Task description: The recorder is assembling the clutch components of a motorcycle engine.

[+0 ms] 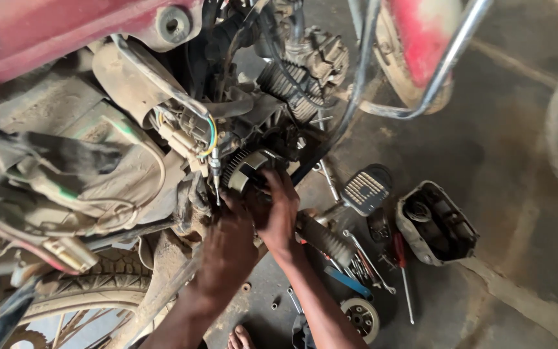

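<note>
While both hands work close together at engine side, right hand [279, 207] clamps toothed clutch drum [248, 171], prob. steadying it; left hand [227, 242] grip unclear; screwdriver [403, 271] right of them.

A bare, dusty concrete floor [511, 161] in grey-brown, stained dark with oil near the middle and crossed by a pale seam running toward the lower right corner; soft, even daylight falls across it, with no hard shadows, and no wall or window comes into view
</note>
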